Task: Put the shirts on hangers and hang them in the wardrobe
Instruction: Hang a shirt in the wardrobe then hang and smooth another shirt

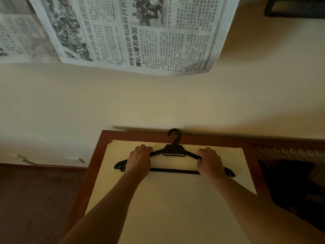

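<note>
Newspaper (123,32) is taking up the most room here, hanging on the pale wall above everything, thin and curling at its lower edge. Below it, a table (98,155) with a reddish wooden rim and a smooth cream top is sitting against that wall, with rough woven brown flooring showing on both sides and something dark lying off to the right. On the tabletop, a black plastic hanger (174,150) is lying flat, hook pointing toward the wall. The left hand (139,159) is curling round its left shoulder arm and the right hand (209,160) is gripping the right one. I'm guessing it's light, stiff and a bit slick, so holding both sloped arms looks sensible. Not seeing any shirt for sure.
</note>
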Motion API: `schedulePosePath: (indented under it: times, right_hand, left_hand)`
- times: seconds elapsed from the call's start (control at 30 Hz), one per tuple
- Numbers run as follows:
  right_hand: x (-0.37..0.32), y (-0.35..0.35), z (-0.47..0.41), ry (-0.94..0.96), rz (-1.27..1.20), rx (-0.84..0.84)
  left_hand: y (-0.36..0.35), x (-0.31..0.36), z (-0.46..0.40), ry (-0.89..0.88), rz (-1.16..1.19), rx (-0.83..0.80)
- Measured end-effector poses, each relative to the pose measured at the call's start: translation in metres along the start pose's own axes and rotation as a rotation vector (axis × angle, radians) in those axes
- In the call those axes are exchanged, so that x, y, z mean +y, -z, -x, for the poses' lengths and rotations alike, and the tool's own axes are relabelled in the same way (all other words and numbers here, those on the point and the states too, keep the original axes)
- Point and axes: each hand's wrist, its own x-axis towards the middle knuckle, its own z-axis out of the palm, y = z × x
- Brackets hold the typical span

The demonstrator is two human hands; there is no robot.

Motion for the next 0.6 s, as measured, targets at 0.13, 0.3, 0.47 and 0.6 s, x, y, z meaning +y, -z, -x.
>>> schedulePosePath:
  times: [0.13, 0.3, 0.47, 0.6]
  right_hand:
    - [-0.005, 0.008, 0.006, 0.009, -0.008, 0.023]
    - [-0.035, 0.02, 0.025, 0.15, -0.082, 0.013]
    - [-0.093, 0.02, 0.046, 0.341, -0.193, -0.071]
    - [-0.157, 0.013, 0.07, 0.528, -0.18, -0.19]
  left_hand:
    - [0.009, 0.004, 0.012, 0.034, 0.043, 0.0]
    - [0.022, 0.005, 0.046, 0.117, 0.081, 0.032]
    - [0.026, -0.011, 0.103, 0.268, 0.115, 0.09]
    - [0.03, -0.039, 0.165, 0.433, 0.143, 0.138]
